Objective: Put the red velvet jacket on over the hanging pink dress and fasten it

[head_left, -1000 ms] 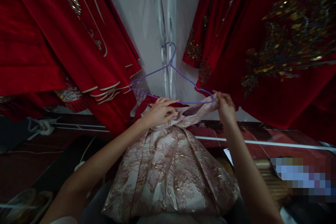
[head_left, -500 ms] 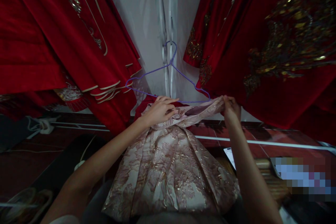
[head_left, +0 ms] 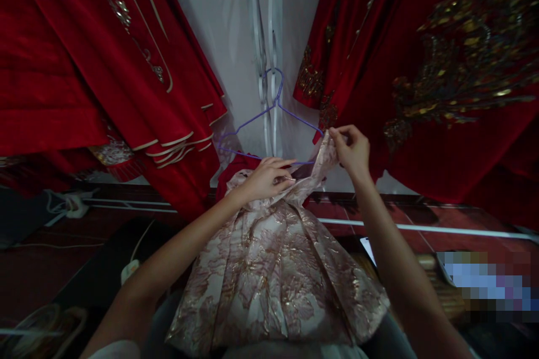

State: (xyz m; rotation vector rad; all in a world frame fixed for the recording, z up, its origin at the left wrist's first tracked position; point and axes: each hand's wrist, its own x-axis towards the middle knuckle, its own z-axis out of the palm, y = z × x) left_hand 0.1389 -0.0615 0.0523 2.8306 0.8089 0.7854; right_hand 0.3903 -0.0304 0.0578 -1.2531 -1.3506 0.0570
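- Brocade garment [head_left: 269, 280] lies spread in front of me, pleats running my way, its top edge up by the purple hanger [head_left: 257, 117]
- Hands apart: right hand [head_left: 351, 151] pinches the garment's raised right corner between thumb and fingertips; left hand [head_left: 269, 178] sits curled at the top edge, can't tell if its fingertips close on cloth
- Left probably steadies the edge, letting the right lift that corner without dragging the rest along
- Hanger looks hooked on a pale upright strip [head_left: 273, 39], which leaves both hands for the cloth; its right end vanishes at the corner, inside or behind I can't tell
- Against half a second ago: right hand higher and closer in, corner steeper instead of stretched sideways, hanger shifted slightly rightward, left nearly unmoved
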